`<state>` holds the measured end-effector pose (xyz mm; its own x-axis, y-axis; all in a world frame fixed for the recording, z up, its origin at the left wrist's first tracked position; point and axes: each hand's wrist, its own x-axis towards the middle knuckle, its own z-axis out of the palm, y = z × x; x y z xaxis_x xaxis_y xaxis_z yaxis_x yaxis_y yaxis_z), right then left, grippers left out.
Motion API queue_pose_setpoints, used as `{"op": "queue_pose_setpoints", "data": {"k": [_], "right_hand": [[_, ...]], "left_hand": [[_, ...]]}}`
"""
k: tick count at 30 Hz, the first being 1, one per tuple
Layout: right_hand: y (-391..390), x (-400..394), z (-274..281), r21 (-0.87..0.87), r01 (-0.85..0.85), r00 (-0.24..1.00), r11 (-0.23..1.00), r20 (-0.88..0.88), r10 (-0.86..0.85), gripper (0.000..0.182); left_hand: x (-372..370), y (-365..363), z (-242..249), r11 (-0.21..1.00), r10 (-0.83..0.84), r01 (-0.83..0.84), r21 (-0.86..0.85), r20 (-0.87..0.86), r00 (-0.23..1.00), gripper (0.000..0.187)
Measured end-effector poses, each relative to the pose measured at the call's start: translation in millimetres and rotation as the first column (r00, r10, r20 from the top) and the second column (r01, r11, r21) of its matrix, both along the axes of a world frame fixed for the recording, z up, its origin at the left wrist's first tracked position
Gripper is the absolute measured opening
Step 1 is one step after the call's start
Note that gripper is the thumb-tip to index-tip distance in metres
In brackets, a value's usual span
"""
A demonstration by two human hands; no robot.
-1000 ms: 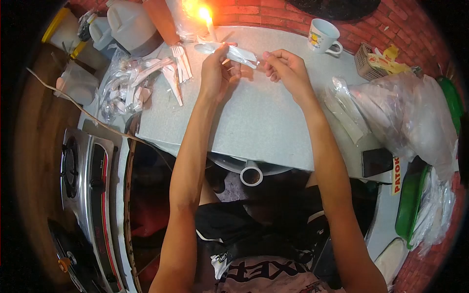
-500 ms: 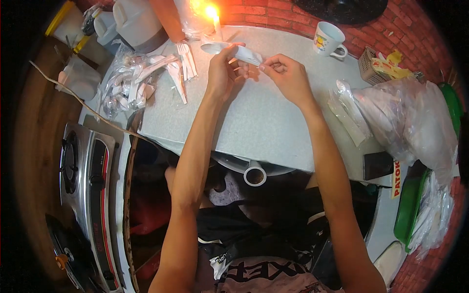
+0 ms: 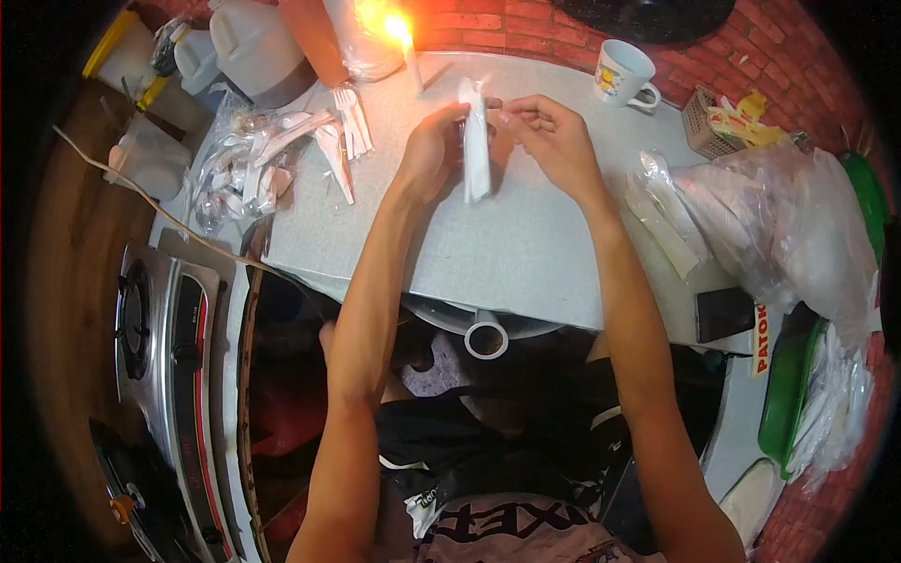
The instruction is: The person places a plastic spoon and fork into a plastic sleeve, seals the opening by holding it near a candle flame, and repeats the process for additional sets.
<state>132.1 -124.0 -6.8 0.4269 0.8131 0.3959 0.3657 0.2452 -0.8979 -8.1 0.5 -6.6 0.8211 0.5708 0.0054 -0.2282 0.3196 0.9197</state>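
Both forearms reached up and forward over the grey table (image 3: 507, 253), roughly parallel, elbows low in view, hands near each other at the far part of the tabletop. Left hand (image 3: 434, 150): wrist bent slightly inward, palm turned toward the right, fingers curled partway, fingertips closed on the upper part of the wrapped cutlery packet (image 3: 477, 155). Right hand (image 3: 554, 136): came in from the other side, back of hand up, fingers bent and bunched, thumb and index pointed at the packet's upper right edge; could not tell if they touched it or pinched any film. Packet was between the hands, long side running toward the wearer, white spoon end at top, lower end hanging free of the fingers, above the table. Lit candle (image 3: 413, 70) stood upright just beyond the left hand, apart from the packet. Loose wrapped cutlery (image 3: 352, 127) lay left of the left forearm, beside a heap of plastic-wrapped pieces (image 3: 249, 169). Mug (image 3: 623, 73) sat past the right hand, near a small basket (image 3: 702, 124).
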Motion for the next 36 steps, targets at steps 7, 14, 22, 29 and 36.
{"op": "queue_pose_setpoints", "data": {"k": [7,14,22,29,36], "right_hand": [[-1,-15,9,0.026,0.163,0.973,0.986,0.161,-0.165,0.024],[2,-10,-1,-0.044,0.152,0.979,0.987,0.146,-0.144,0.026],[5,-5,-4,-0.007,0.100,0.991,0.995,0.088,-0.099,0.022],[7,-7,-8,0.044,0.241,0.949,0.970,0.199,-0.245,0.023],[12,-19,-5,0.065,0.394,0.861,0.917,0.321,-0.393,0.024]], "left_hand": [[0,-7,-4,0.967,-0.236,0.236,-0.099,0.007,0.972,0.027],[-4,-20,15,0.996,-0.051,0.060,0.073,-0.110,0.993,0.026],[-5,-13,13,0.994,-0.098,0.100,0.032,-0.070,0.993,0.021],[7,-8,-8,0.930,0.163,-0.124,0.346,-0.086,0.983,0.028],[7,-22,-11,0.417,0.586,-0.296,0.860,-0.006,0.810,0.029]]}}
